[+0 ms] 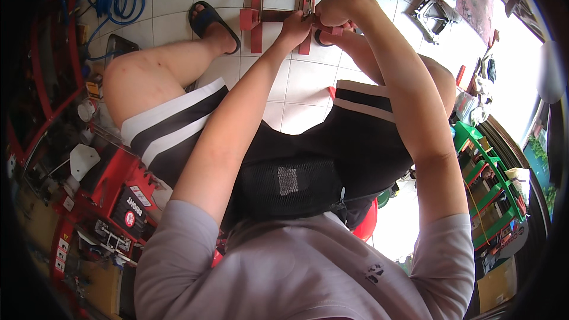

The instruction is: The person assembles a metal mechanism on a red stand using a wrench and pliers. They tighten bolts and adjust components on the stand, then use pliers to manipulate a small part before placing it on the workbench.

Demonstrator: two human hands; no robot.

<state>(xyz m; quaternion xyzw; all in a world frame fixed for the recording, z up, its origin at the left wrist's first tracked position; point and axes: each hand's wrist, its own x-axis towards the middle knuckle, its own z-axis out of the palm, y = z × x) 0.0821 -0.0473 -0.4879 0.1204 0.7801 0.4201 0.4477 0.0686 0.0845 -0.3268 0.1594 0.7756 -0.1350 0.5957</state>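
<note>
Pinching a small part against a red metal frame on the tiled floor.
Right hand curls in a tight grip over something I cannot make out; left hand braces the crossbar beside it. Best done with both wrists steady, elbows in, and the sandalled foot clear of the frame.

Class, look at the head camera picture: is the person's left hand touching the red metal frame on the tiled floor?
Touching. The head view shows the left hand resting against the crossbar of the red metal frame, with no gap visible between them.
</note>
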